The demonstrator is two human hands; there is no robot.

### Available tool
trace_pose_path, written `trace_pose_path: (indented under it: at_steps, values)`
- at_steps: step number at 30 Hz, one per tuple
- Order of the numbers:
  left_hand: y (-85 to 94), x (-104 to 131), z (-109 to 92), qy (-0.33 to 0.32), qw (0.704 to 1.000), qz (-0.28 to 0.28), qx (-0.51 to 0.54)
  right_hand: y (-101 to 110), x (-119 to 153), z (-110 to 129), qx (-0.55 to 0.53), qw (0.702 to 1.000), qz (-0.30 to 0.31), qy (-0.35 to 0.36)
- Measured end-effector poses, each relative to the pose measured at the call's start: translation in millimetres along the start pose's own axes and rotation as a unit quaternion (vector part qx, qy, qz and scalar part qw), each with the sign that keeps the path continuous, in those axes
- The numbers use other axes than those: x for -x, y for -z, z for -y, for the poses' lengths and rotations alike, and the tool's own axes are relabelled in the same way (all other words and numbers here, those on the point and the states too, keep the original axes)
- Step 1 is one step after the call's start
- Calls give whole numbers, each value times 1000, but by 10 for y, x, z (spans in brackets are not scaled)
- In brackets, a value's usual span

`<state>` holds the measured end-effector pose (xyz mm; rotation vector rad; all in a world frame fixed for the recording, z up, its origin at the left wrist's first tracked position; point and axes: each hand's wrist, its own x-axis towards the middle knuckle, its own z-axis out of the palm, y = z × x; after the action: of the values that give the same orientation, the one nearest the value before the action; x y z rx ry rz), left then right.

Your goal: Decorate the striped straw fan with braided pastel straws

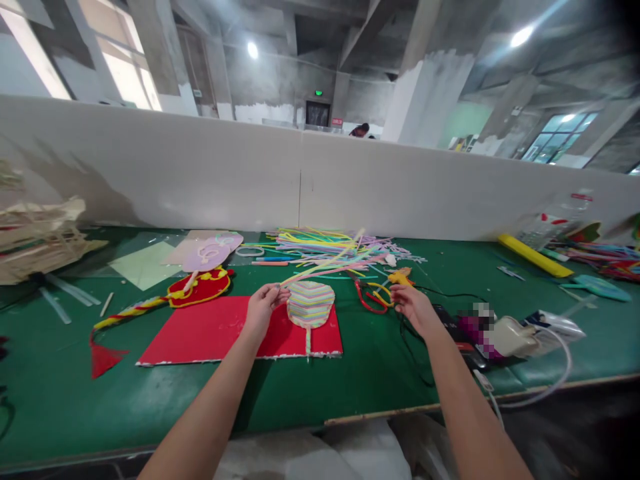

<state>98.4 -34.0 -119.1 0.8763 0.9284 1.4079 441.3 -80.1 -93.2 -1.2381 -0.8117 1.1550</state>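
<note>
My left hand (pixel 265 303) is closed in a pinch on thin pastel strips (pixel 320 267), which reach up and to the right. Beside it a small fan (pixel 311 305) with wavy pastel stripes and a wrapped handle lies on a red board (pixel 200 330). My right hand (pixel 414 305) has its fingers curled at a yellow-orange tool (pixel 401 276) that looks like a glue gun; the grip is partly hidden. Just left of that hand are scissors (pixel 371 297) with red and yellow handles.
Many pastel strips (pixel 325 247) lie at the back. Left are a red-and-yellow fan (pixel 200 288) with a tassel and a lilac fan (pixel 210 253). A black device (pixel 457 333), cables, a yellow bar (pixel 535 255) and a plastic bottle (pixel 555 223) sit right. A white partition (pixel 225 173) stands behind.
</note>
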Motion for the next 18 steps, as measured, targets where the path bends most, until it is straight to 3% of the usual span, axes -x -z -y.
trace_pose_path:
  at_steps: [3, 6, 10, 13, 15, 18]
  values:
    - [-9, 9, 3, -6, 1000, -11, 16, -299, 179, 17, 60, 981, 184, -30]
    - [-39, 23, 28, 4, 1000, 3, 21, -720, 312, 1, 84, 958, 270, -51]
    - [-103, 82, 70, 33, 996, 85, -8, -1298, 310, -165, 39, 957, 286, -38]
    - [-165, 152, 83, 71, 982, 167, -55, -1604, 215, -307, 0, 971, 238, -38]
    - [-197, 186, 78, 90, 971, 206, -88, -1698, 144, -355, -43, 973, 223, -48]
    - [-210, 195, 61, 91, 966, 219, -104, -1654, 56, -345, -71, 972, 219, -52]
